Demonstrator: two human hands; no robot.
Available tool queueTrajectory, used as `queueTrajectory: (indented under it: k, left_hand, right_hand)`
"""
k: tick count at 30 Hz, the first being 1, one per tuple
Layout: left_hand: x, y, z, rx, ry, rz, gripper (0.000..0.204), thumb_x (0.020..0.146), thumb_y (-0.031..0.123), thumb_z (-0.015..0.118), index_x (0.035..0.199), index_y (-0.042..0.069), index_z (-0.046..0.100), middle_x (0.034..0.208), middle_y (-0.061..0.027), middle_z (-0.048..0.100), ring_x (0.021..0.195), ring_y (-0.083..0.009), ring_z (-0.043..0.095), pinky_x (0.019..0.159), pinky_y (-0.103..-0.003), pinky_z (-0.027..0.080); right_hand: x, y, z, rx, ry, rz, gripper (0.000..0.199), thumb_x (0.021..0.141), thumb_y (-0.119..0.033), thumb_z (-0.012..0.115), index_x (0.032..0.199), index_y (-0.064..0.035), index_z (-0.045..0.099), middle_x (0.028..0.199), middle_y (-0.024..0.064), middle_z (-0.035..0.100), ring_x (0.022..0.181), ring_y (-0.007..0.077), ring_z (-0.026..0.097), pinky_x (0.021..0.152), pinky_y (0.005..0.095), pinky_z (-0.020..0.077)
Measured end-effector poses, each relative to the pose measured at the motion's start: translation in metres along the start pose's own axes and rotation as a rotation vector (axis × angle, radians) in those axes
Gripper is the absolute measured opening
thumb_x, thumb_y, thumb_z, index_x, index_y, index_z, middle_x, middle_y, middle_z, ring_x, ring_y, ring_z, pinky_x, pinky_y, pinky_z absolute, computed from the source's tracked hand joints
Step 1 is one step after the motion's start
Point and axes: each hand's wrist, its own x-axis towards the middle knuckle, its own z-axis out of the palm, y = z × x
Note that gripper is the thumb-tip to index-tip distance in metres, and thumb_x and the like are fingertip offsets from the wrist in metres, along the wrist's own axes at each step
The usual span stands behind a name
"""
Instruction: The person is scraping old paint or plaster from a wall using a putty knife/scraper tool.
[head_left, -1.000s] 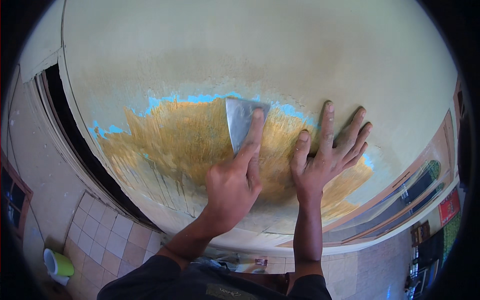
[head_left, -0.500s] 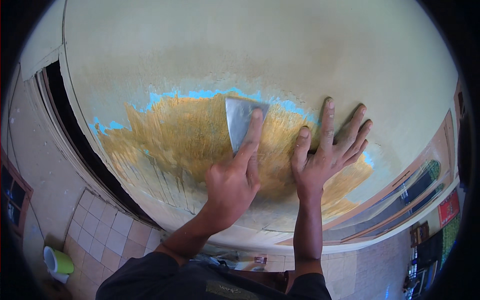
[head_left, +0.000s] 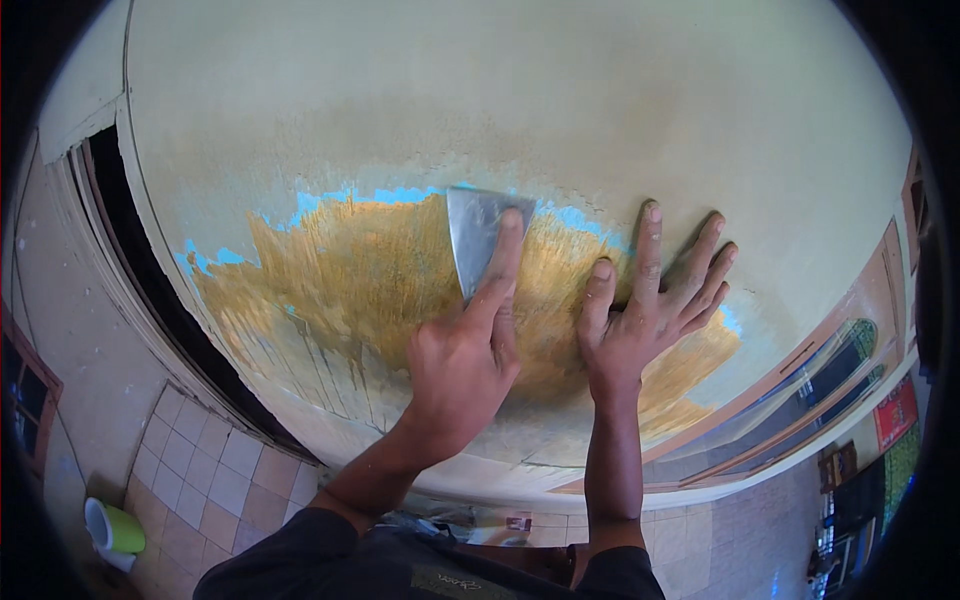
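Note:
My left hand [head_left: 462, 355] is closed round a metal paint scraper, its index finger stretched along the wide grey blade [head_left: 474, 232]. The handle is hidden inside my fist. The blade lies against a pale, stained wall [head_left: 520, 80], its top edge over a ragged strip of light blue paint [head_left: 395, 195]. Below that strip spreads a bare ochre-brown patch [head_left: 345, 270] with dark drip marks at its lower left. To the right, my right hand [head_left: 643, 322] presses on the wall with its fingers spread, holding nothing, partly over the patch's upper right edge.
A dark door gap [head_left: 180, 310] with a pale frame runs down the left. A green and white bucket [head_left: 122, 530] stands on the tiled floor [head_left: 215, 465] at lower left. At right, a wood-framed window [head_left: 780, 420] is set in the wall.
The scraper and my left hand have slid slightly up the wall, and the blade's top edge now covers part of the blue strip. My right hand stays spread on the wall.

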Motion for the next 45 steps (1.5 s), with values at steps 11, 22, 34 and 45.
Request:
queueTrajectory:
  k: [11, 22, 34, 45]
  left_hand:
    - [0.004, 0.0, -0.01, -0.004, -0.051, -0.009, 0.072, 0.086, -0.005, 0.064, 0.152, 0.014, 0.046, 0.064, -0.0137, 0.062, 0.045, -0.0238, 0.055, 0.049, -0.035, 0.048]
    - [-0.001, -0.004, -0.002, 0.072, -0.054, 0.009, 0.076, 0.082, -0.009, 0.062, 0.153, 0.015, 0.045, 0.058, -0.0114, 0.057, 0.044, -0.0233, 0.054, 0.049, -0.034, 0.049]
    - [-0.007, 0.003, -0.008, 0.019, -0.11, -0.068, 0.064, 0.091, -0.005, 0.059, 0.152, 0.011, 0.045, 0.107, -0.0141, 0.059, 0.058, -0.0217, 0.064, 0.055, -0.032, 0.052]
    - [-0.006, 0.002, 0.0, 0.068, -0.056, -0.014, 0.079, 0.082, -0.007, 0.063, 0.155, 0.015, 0.042, 0.079, -0.0143, 0.069, 0.046, -0.0258, 0.056, 0.05, -0.036, 0.051]
  right_hand:
    - [-0.001, -0.005, 0.0, -0.045, 0.039, -0.039, 0.056, 0.102, -0.055, 0.041, 0.144, -0.0233, 0.058, 0.161, 0.0218, 0.031, 0.152, 0.0423, 0.019, 0.12, 0.0555, 0.0094]
    - [-0.003, 0.001, 0.003, -0.067, 0.038, -0.054, 0.056, 0.101, -0.056, 0.041, 0.144, -0.0238, 0.058, 0.162, 0.0213, 0.031, 0.152, 0.0421, 0.019, 0.12, 0.0556, 0.0103]
    - [-0.004, 0.001, 0.004, -0.077, 0.001, -0.025, 0.055, 0.102, -0.056, 0.041, 0.144, -0.0254, 0.058, 0.162, 0.0209, 0.032, 0.151, 0.0418, 0.02, 0.12, 0.0561, 0.0113]
    - [-0.003, 0.002, 0.003, -0.075, 0.022, -0.031, 0.056, 0.102, -0.057, 0.041, 0.144, -0.025, 0.059, 0.161, 0.0213, 0.032, 0.152, 0.0419, 0.02, 0.12, 0.0553, 0.0114]
